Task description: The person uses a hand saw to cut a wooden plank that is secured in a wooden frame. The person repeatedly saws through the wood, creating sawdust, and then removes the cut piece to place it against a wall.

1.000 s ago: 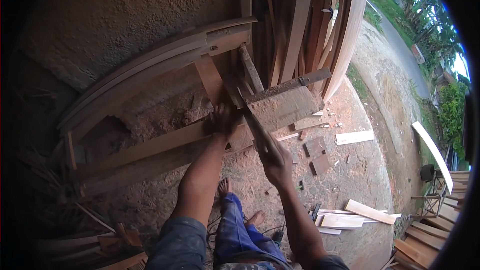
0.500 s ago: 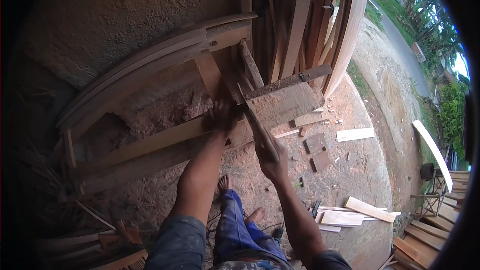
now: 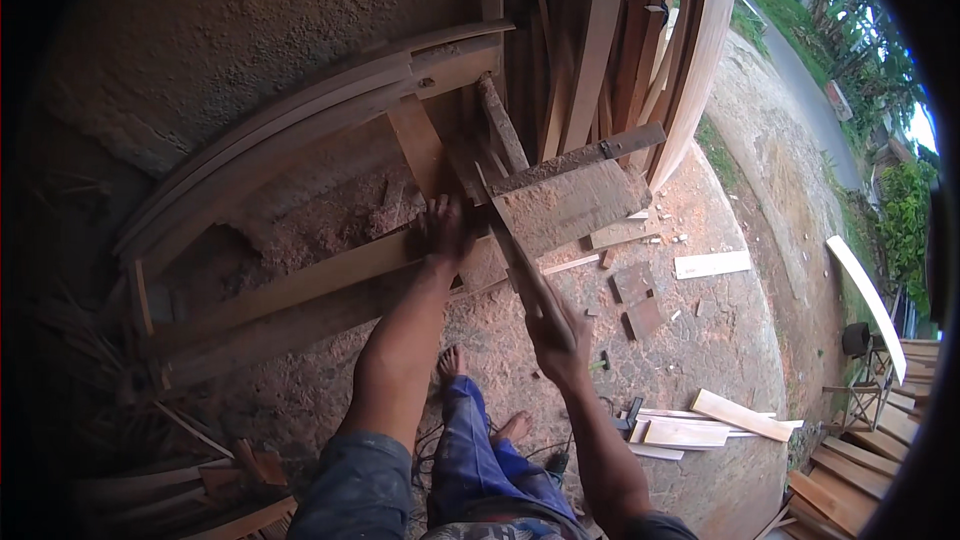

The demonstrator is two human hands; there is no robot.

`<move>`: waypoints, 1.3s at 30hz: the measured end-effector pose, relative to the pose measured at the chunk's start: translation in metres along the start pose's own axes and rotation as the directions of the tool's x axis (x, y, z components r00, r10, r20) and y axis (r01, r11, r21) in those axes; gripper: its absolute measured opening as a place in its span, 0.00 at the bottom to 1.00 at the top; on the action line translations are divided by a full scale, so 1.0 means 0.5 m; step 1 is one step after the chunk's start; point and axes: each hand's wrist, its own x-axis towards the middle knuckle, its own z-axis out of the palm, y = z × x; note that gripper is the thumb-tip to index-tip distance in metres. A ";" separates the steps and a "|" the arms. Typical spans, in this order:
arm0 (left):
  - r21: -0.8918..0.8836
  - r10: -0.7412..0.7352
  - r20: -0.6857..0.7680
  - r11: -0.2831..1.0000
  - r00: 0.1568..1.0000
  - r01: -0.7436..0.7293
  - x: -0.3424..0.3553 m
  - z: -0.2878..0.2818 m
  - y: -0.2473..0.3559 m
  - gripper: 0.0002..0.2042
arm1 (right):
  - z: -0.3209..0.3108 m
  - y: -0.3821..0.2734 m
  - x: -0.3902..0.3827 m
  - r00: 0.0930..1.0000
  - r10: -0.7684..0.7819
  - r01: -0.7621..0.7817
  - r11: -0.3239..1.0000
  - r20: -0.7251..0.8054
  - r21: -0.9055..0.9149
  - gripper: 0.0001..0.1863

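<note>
My left hand (image 3: 445, 235) grips a brown board (image 3: 415, 140) where it meets a long plank (image 3: 300, 290) of the wooden frame, fingers bent over the wood. My right hand (image 3: 555, 340) is closed on the handle of a long, dark hand saw (image 3: 515, 250). Its narrow blade reaches up past my left hand, along the left edge of a dusty wooden block (image 3: 570, 205) with a dark strip on top. My left hand partly hides the board's lower end; exactly where the teeth touch is unclear.
Upright boards (image 3: 600, 50) lean behind the frame, beside a rough wall (image 3: 250, 20). Offcuts (image 3: 640, 305) and shavings lie on the concrete floor, with pale planks (image 3: 685, 432) and a cord near my feet. Stacked timber (image 3: 840, 480) stands at lower right; a road runs beyond.
My right hand and the saw moved slightly forward by half a second ago, then back toward my body now. My left hand stays at about the same spot on the wood.
</note>
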 end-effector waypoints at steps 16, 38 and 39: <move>-0.048 0.050 -0.186 0.997 0.981 -0.060 0.009 0.045 -0.023 0.10 | 0.062 0.013 0.064 1.000 0.001 0.001 0.998 -0.027 0.058 0.27; -0.051 -0.047 -0.004 0.998 0.999 0.047 0.015 0.025 -0.059 0.10 | -0.060 0.032 -0.268 0.997 -0.048 0.061 0.965 0.054 -0.255 0.30; -0.047 -0.058 0.000 0.997 0.998 0.058 0.005 0.028 -0.044 0.09 | -0.088 0.039 -0.328 0.994 0.037 -0.003 0.954 0.107 -0.299 0.30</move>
